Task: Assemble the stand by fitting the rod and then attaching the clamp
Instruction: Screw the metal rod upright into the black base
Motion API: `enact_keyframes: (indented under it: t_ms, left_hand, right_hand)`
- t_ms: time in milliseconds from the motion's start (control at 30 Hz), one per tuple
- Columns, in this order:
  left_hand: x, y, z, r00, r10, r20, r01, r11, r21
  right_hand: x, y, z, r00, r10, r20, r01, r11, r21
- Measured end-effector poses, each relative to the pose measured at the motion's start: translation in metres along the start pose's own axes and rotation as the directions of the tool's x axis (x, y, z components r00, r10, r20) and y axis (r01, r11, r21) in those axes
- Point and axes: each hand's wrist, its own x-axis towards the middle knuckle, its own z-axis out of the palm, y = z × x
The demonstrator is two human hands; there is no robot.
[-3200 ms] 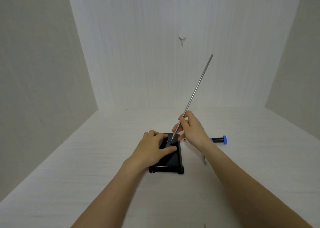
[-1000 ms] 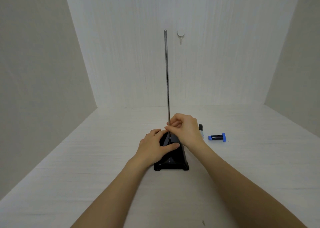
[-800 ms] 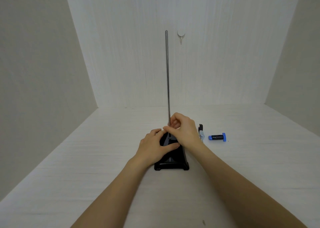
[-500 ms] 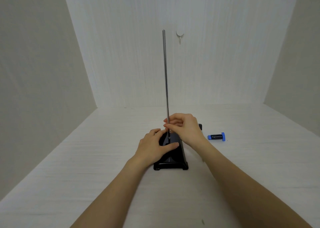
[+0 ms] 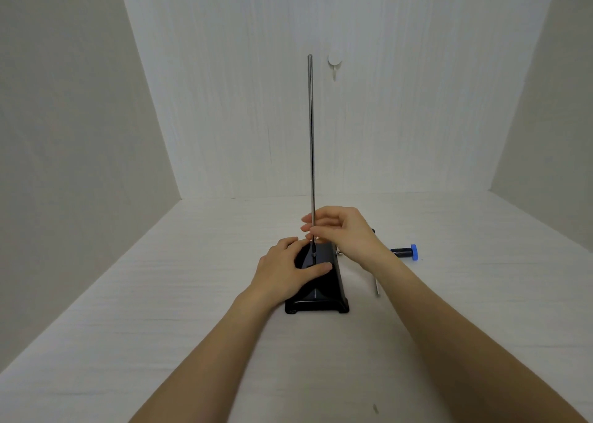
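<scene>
Where it leaned right three seconds ago, the rod (image 5: 310,140) now stands upright in the black base (image 5: 324,281) on the white table (image 5: 192,294). Right hand (image 5: 341,231) fingers pinch its lower end; left hand (image 5: 285,271) lies flat, fingers spread, on the base. Clamp (image 5: 405,252) stays behind the right wrist.

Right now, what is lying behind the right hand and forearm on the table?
A black cylinder with a blue cap lies clear to the right. A thin metal bar and a dark tip peek out beside the right hand; the rest, probably the clamp, is covered.
</scene>
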Motion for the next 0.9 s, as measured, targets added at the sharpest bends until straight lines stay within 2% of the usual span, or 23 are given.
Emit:
enact_keyframes:
  t_ms: [67, 333, 433, 533, 600, 900]
  left_hand:
    - [0.0, 0.0, 0.0, 1.0, 0.001, -0.001, -0.001, 1.0, -0.003]
    - [-0.001, 0.0, 0.0, 1.0, -0.009, 0.001, 0.009, 1.0, 0.003]
    - [0.0, 0.0, 0.001, 1.0, -0.007, 0.0, 0.007, 1.0, 0.006]
    - [-0.001, 0.0, 0.0, 1.0, -0.003, -0.004, 0.003, 1.0, -0.001]
    - [-0.001, 0.0, 0.0, 1.0, -0.002, -0.001, 0.002, 1.0, -0.006]
    - [-0.002, 0.002, 0.0, 1.0, -0.009, 0.001, 0.009, 1.0, 0.009]
  right_hand:
    - [0.0, -0.001, -0.001, 1.0, 0.002, -0.003, -0.002, 1.0, -0.014]
    - [0.004, 0.006, 0.012, 0.974, -0.071, -0.217, 0.023, 0.976, -0.215]
    - [0.003, 0.005, 0.013, 0.982, -0.08, -0.169, 0.041, 0.974, -0.222]
    - [0.0, 0.001, 0.005, 0.998, -0.052, -0.04, 0.045, 0.989, -0.143]
    - [0.0, 0.0, 0.003, 0.999, -0.042, -0.02, 0.04, 0.992, -0.123]
    - [0.005, 0.008, 0.01, 0.971, -0.084, -0.224, 0.032, 0.973, -0.227]
